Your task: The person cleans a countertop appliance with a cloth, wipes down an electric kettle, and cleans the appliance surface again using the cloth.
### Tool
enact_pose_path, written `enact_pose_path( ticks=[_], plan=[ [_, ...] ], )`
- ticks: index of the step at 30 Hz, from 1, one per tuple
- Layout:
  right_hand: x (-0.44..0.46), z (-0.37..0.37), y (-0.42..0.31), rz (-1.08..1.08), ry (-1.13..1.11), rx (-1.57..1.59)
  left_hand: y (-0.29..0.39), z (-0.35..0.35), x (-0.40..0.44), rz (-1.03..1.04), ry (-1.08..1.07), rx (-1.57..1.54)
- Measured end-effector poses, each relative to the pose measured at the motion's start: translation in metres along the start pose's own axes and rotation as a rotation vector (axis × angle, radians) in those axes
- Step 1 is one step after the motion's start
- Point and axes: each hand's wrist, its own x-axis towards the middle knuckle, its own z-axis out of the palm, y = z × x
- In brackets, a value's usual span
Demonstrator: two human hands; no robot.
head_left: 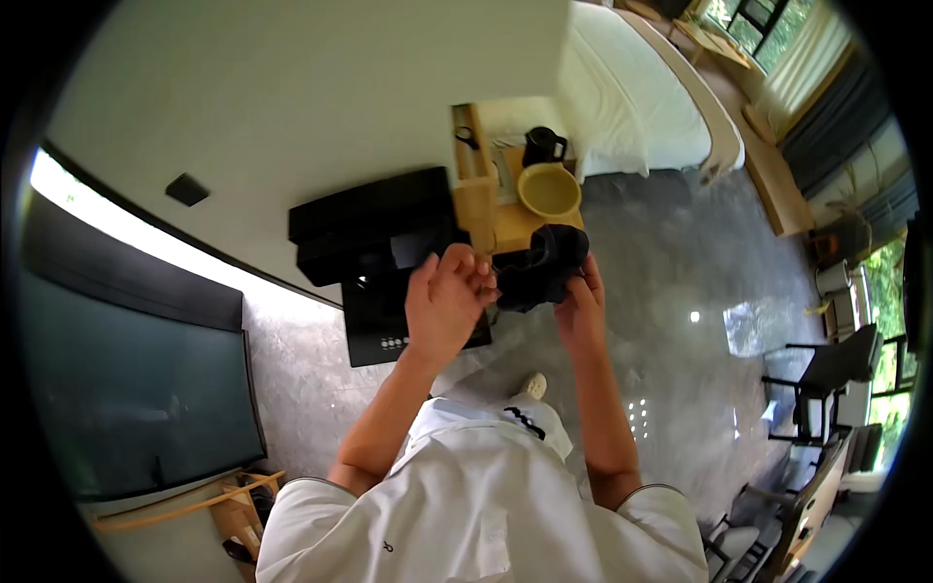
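A dark black item (544, 267), soft and crumpled like cloth, hangs in front of me between my hands; its exact kind is not clear. My right hand (583, 306) grips its right side, with the thumb in front and the fingers partly hidden behind. At its left edge, my left hand (452, 301) has curled fingers that appear to pinch the material. Beyond it, a yellow bowl (550, 190) and a black kettle (543, 147) stand on a wooden cabinet top (517, 233).
Left of the cabinet is a glossy black appliance (374, 228) over a black panel with buttons (389, 321). A large dark screen (136, 379) stands at left. A white bed (637, 87) lies beyond, and dark chairs (826, 374) stand at right on the grey floor (671, 291).
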Motion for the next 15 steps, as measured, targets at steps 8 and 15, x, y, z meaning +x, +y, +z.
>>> enact_pose_path(
  ticks=[8,15],
  plan=[
    [-0.040,-0.074,-0.123,0.071,0.019,0.188,-0.087,0.140,0.066,-0.370,-0.124,-0.931],
    [-0.009,-0.138,-0.176,0.009,0.099,0.191,-0.138,0.201,0.130,-0.481,-0.191,-0.893]
  ],
)
